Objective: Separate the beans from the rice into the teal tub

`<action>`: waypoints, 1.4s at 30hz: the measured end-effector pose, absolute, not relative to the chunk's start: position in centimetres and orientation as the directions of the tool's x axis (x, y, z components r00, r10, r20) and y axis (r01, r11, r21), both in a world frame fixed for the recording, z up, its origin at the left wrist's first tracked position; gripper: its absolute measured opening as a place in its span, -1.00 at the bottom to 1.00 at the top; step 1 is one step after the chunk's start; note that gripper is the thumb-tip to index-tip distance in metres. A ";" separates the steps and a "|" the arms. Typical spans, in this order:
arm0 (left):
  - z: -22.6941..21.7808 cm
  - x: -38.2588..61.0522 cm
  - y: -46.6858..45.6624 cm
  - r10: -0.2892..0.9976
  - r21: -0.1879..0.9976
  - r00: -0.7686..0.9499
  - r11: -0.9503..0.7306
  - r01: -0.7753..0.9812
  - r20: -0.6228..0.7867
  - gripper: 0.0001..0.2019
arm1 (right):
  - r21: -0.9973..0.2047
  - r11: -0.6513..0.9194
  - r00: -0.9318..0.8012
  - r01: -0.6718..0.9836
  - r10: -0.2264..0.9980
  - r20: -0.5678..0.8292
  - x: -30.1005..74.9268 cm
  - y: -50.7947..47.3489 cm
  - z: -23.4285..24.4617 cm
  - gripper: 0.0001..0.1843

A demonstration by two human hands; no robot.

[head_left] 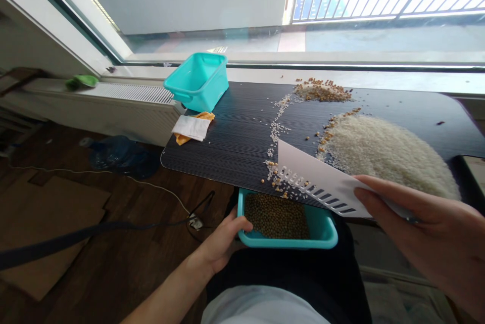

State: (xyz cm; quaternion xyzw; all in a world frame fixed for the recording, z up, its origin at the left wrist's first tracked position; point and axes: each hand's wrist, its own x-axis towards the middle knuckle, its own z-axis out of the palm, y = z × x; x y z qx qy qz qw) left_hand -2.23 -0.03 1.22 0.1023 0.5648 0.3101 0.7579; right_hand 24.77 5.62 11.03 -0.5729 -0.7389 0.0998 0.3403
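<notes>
My left hand (227, 238) grips the left end of a turquoise plastic bin (326, 238), held against the table's front edge above my lap. Small greenish-brown beans or peas (278, 218) cover most of its bottom. In my right hand (420, 228) is a flat white slotted spatula (322, 175), pinched between thumb and fingers. Its blade stands tilted on the dark tabletop (235, 147), beside white rice grains and yellow peas (276, 177) scattered near the edge. Right of the blade lies a large heap of white rice (386, 147), with yellow peas along its left side.
A second turquoise bin (197, 81) stands at the table's back left, before an orange cloth and white tissue (192, 127). A smaller pile of brownish-yellow peas and rice (322, 90) lies by the window. A radiator (132, 111), large water bottle (121, 154) and cables are at left.
</notes>
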 end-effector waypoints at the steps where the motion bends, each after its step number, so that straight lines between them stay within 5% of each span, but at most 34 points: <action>1: 1.2 -2.2 0.0 0.586 0.504 0.173 0.787 -0.356 -0.792 -0.60 | -0.546 0.313 -0.108 0.777 0.921 0.375 24.8 5.6 11.0 -0.76; 20: 1.0 -2.2 0.0 0.592 0.517 0.173 0.786 -0.340 -0.787 -0.59 | -0.528 0.383 -0.160 0.758 0.894 0.419 24.3 5.6 11.5 -0.75; 38: 0.8 -2.2 0.0 0.595 0.517 0.189 0.786 -0.339 -0.781 -0.51 | -0.596 0.408 -0.300 0.692 0.913 0.276 23.3 5.6 10.5 -0.76; 42: 0.8 -2.2 0.1 0.600 0.523 0.179 0.782 -0.340 -0.780 -0.54 | -0.564 0.415 -0.253 0.714 0.904 0.345 24.0 5.2 11.4 -0.78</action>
